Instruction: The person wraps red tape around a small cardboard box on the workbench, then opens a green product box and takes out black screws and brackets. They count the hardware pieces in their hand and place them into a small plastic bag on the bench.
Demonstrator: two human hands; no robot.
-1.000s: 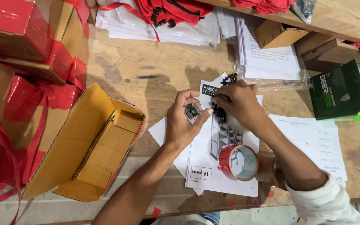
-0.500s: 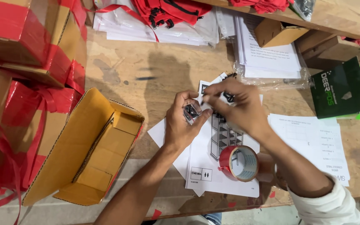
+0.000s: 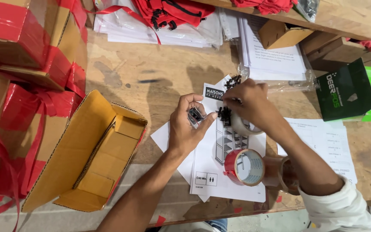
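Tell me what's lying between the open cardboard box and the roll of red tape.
In the head view, the person's left forearm crosses that stretch, over bare wooden table and the white instruction sheets, between the open cardboard box and the red tape roll.

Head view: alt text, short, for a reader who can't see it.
Two bare hands meet over a printed sheet on a wooden bench: left hand pinches small black parts, right hand touches more. A red tape roll lies close; an open cardboard box sits left.

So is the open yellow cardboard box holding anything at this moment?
No, the yellow box lies open on the bench with only its own bare cardboard folds showing inside.
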